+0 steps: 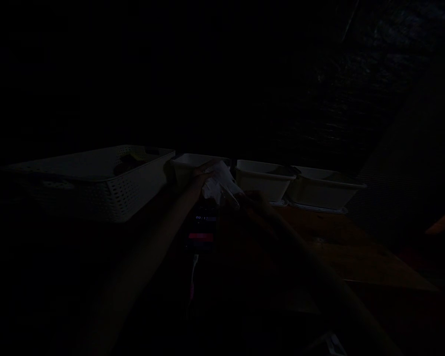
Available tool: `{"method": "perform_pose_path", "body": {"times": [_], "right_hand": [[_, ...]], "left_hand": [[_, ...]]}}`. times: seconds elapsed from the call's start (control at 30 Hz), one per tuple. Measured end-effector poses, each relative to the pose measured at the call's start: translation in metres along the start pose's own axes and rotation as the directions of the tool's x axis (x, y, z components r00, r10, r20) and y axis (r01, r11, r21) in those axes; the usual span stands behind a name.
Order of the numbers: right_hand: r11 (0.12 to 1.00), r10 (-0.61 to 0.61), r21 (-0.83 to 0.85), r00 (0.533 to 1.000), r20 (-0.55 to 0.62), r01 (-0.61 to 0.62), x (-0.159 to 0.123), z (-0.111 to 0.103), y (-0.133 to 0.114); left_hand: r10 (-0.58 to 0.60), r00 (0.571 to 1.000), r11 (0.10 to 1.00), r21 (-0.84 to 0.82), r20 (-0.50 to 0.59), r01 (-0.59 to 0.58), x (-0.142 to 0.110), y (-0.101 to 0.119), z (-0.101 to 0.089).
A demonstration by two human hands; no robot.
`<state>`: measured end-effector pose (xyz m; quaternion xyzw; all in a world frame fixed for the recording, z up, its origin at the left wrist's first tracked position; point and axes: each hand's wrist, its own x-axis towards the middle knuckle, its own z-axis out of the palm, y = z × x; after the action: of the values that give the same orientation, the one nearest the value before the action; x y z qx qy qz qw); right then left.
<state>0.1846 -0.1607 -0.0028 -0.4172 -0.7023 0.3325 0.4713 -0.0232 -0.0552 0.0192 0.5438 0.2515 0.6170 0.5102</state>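
Note:
The scene is very dark. My left hand (202, 174) and my right hand (254, 201) meet over the table's middle, both closed on a pale crumpled thing (220, 185) that looks like cloth or paper. The left grips its upper left part, the right its lower right end. Below the hands lies a phone (202, 228) with a lit screen showing a timer and a red bar; a white cable (193, 272) runs from it toward me.
A large white perforated basket (107, 190) stands at the left with dim items inside. Three small white bins (265, 180) line the back of the wooden table (356, 257), the nearest one (183, 165) behind my left hand. The rest is black.

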Motion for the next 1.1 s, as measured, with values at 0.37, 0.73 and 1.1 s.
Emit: {"method": "perform_pose_path", "body": {"times": [0.37,0.73,1.1], "right_hand": [[0.999,0.027,-0.016,1.0,0.005,-0.027,0.027,-0.014,0.02],[0.996,-0.009,0.091,1.0,-0.001,0.009,0.036,-0.023,0.028],[0.999,-0.043,0.022,0.995,-0.093,0.045,0.032,-0.022,0.018]], "left_hand": [[0.004,0.997,1.0,0.014,-0.081,-0.003,-0.001,0.0,-0.006],[0.016,0.996,0.999,0.046,-0.092,-0.011,0.005,-0.008,-0.011],[0.044,0.997,0.997,0.071,-0.07,-0.039,0.003,-0.012,-0.013]]}}
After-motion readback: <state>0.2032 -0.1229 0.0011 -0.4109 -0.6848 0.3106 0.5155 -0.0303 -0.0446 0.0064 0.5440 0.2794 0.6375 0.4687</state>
